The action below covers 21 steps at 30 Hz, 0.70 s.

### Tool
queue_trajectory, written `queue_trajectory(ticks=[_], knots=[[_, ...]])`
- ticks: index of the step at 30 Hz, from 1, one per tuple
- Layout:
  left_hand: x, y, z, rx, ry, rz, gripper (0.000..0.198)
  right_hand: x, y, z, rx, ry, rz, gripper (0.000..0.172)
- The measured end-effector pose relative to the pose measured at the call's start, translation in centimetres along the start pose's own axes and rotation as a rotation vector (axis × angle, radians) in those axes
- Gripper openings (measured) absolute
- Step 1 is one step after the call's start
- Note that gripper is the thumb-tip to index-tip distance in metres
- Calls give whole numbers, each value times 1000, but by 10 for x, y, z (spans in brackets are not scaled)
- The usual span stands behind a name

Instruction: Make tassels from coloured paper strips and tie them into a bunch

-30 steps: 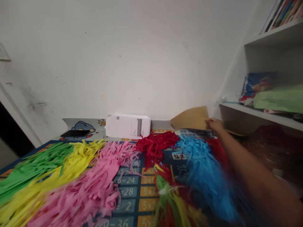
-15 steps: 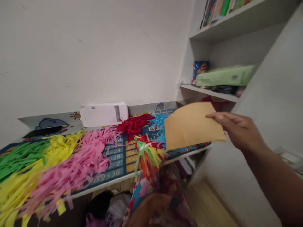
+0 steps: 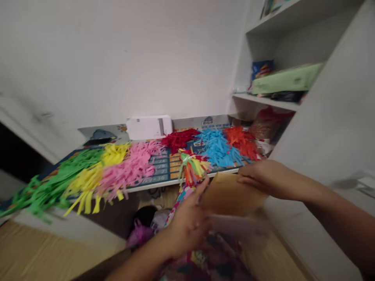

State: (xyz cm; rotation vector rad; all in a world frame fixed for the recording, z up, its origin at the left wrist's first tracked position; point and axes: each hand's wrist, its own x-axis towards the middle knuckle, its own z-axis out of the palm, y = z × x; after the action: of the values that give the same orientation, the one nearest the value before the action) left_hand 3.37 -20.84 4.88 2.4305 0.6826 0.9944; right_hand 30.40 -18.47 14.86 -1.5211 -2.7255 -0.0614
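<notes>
1. My left hand (image 3: 189, 226) and right hand (image 3: 260, 179) hold a piece of brown paper (image 3: 231, 195).
2. A colorful paper bunch (image 3: 191, 169) sits near my left hand.
3. Piles of paper strips (image 3: 131, 164) lie on the table mat (image 3: 159, 173).

Pale flat strip (image 3: 237, 228) under tan paper envelope (image 3: 231, 193) motion-blurred; multicoloured floral fabric (image 3: 205, 261) cut off by lower edge.

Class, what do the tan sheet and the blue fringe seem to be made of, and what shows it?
The tan sheet looks like matte kraft paper or thin card: it bends softly, without shine. The blue fringe seems thin matte paper, cut into narrow, limp strips.
</notes>
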Motion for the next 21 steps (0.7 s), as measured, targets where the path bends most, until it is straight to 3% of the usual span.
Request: queue_trajectory(ticks=[2, 5, 7, 10, 15, 18, 21], knots=[[4, -4, -2, -40, 28, -50, 17, 18, -11, 12, -16, -136, -42, 26], [4, -12, -7, -117, 34, -129, 17, 40, -26, 24, -3, -180, -213, 26], [-2, -16, -11, -160, 31, -206, 19, 53, -32, 28, 105, -203, -346, 27], [-14, -16, -20, -162, 74, -294, 21, 69, -32, 32, 329, -231, -415, 18], [-40, -11, -42, -74, 208, -265, 15, 91, -26, 42, 595, -122, -418, 16], [-54, -10, -53, -1, 251, -255, 14, 104, -34, 43, 685, -48, -406, 25], [-67, -10, -61, 27, 299, -292, 14, 116, -48, 37, 732, -66, -426, 29]])
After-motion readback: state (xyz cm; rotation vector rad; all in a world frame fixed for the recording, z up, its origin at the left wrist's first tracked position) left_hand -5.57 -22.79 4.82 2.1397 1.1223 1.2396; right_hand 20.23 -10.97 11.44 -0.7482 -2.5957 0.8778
